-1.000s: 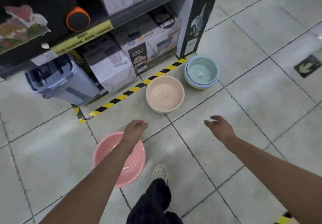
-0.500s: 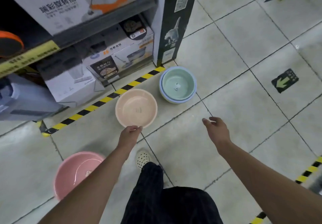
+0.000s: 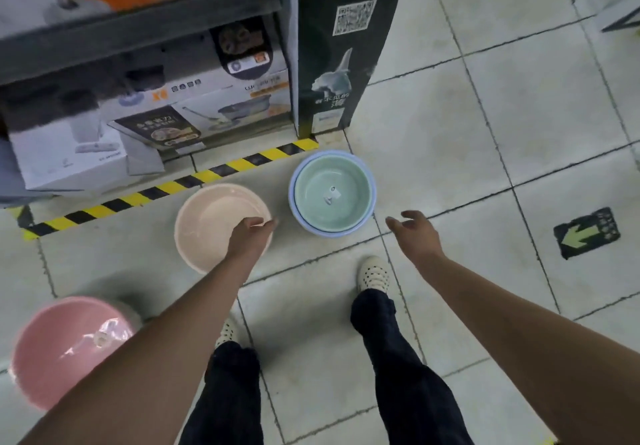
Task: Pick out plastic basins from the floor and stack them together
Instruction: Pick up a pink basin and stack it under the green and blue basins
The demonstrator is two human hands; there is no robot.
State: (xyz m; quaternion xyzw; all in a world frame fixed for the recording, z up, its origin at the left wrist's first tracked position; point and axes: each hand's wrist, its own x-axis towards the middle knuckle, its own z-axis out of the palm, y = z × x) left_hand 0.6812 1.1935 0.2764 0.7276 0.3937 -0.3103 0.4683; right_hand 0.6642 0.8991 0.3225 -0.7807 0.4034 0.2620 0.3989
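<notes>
Left forearm [image 3: 166, 351] hides pink basin [image 3: 65, 351] right side.

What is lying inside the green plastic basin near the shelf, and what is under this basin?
Inside the round green plastic basin lies a small white tag or sticker. The basin sits nested in a light blue plastic basin; only its rim and outer wall show, and its inside is covered.

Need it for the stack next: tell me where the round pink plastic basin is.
In the head view the round pink plastic basin sits on the tiled floor at lower left, beside the left forearm, apart from and nearer the person than the peach plastic basin.
</notes>
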